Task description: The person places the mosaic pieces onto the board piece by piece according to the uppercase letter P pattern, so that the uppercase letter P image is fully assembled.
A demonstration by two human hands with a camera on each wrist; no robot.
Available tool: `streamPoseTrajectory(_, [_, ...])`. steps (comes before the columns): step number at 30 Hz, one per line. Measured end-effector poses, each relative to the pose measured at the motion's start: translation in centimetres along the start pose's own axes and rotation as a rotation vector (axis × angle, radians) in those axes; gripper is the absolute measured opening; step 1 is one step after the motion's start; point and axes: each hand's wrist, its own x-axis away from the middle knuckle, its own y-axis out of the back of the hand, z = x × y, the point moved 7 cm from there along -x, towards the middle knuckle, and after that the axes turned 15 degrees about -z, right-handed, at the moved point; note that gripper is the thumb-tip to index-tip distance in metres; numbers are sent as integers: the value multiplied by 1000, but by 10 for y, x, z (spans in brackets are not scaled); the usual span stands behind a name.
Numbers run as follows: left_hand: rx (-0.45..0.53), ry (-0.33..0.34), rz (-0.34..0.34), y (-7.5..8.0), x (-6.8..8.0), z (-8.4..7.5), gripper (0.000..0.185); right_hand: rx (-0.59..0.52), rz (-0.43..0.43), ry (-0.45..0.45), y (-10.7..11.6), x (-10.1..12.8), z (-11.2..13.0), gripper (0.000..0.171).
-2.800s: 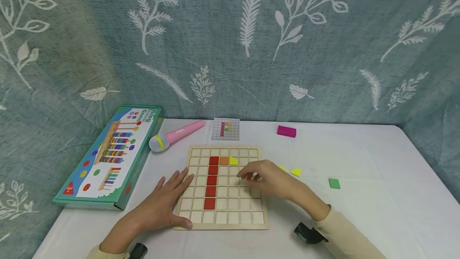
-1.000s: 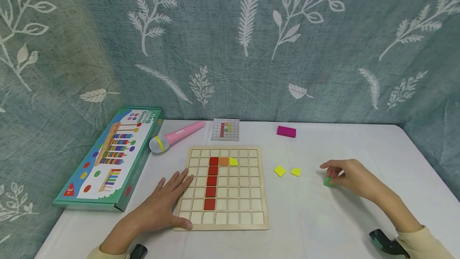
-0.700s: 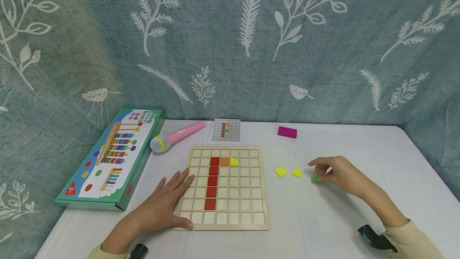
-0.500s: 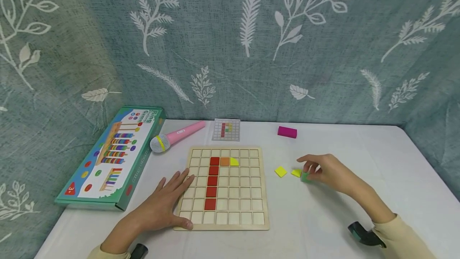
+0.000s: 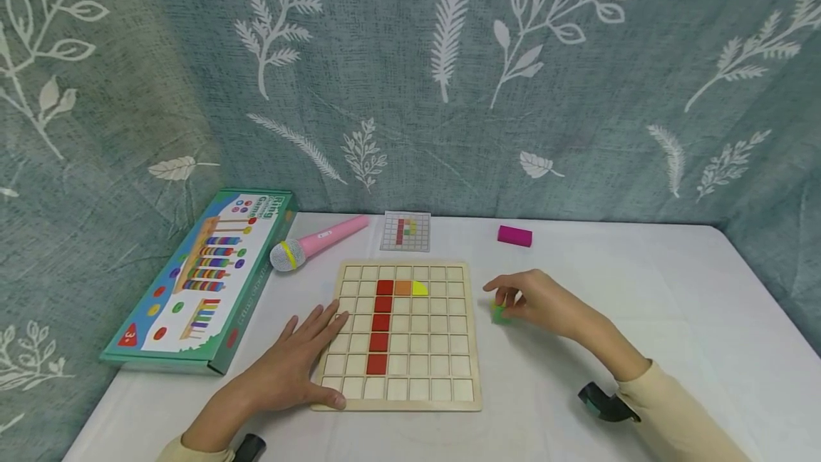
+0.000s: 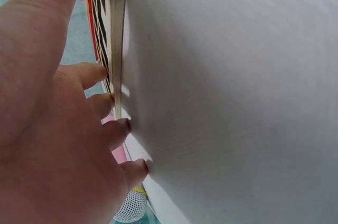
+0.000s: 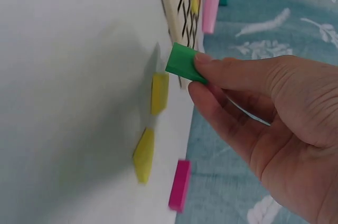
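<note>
My right hand (image 5: 545,303) pinches a small green square tile (image 7: 182,62) between thumb and fingers, just right of the wooden grid board (image 5: 398,406). Below it in the right wrist view, a yellow square tile (image 7: 159,93) and another yellow piece (image 7: 143,155) lie on the table; in the head view the hand mostly hides them. With spread fingers, my left hand (image 5: 288,362) rests on the board's left edge. Set in the board are a column of several red tiles (image 5: 380,322), an orange tile (image 5: 403,288) and a yellow rounded piece (image 5: 420,288).
Behind the board lies a small pattern card (image 5: 405,232) with a coloured grid. A pink toy microphone (image 5: 327,235) and a green-edged game box (image 5: 192,284) are at the left. At the back right sits a magenta block (image 5: 515,236) on the white-covered table (image 5: 641,291).
My right hand left the board, picked up the green tile at the right and carried it left, over the yellow pieces, towards the board. The left hand has stayed put.
</note>
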Motion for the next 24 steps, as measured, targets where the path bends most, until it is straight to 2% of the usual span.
streamPoseTrajectory(8, [4, -1, 0, -1, 0, 0, 113, -51, 13, 19, -17, -19, 21, 35])
streamPoseTrajectory(14, [4, 22, 14, -2, 1, 2, 113, -79, 32, 36, -39, -31, 37, 35])
streamPoseTrajectory(24, [-2, 14, 15, -2, 0, 3, 113, -141, 35, 65, -70, -47, 55, 32])
